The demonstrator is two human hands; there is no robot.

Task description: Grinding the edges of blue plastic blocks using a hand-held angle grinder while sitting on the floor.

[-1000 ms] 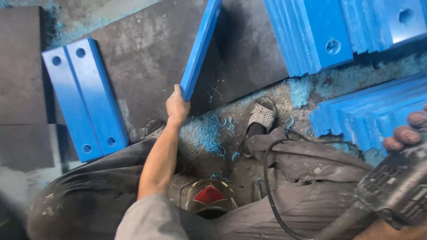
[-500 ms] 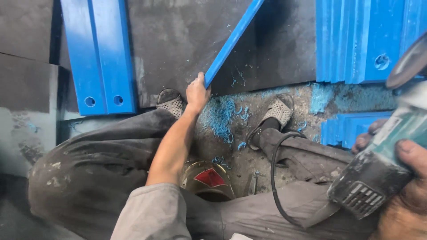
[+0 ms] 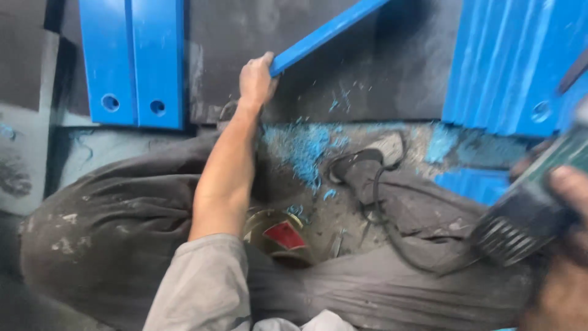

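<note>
My left hand [image 3: 256, 79] grips the near end of a long blue plastic bar [image 3: 327, 30] that stands on its edge and slants up to the right over a dark slab [image 3: 257, 37]. My right hand [image 3: 566, 245], blurred at the lower right corner, holds a green and black power tool [image 3: 533, 202] whose black cord [image 3: 380, 214] trails across my lap. Blue shavings [image 3: 303, 147] lie on the floor between my feet.
Two flat blue bars with holes [image 3: 131, 61] lie at the upper left. A stack of blue bars [image 3: 514, 67] fills the upper right, with more blue plates [image 3: 471, 184] below it. A round tin with a red label [image 3: 278, 236] sits between my legs. My foot [image 3: 367, 162] rests near the shavings.
The view has shifted so everything sits further right and lower. My left hand still holds the bar, which now slants flatter. The power tool has sunk lower at the right.
</note>
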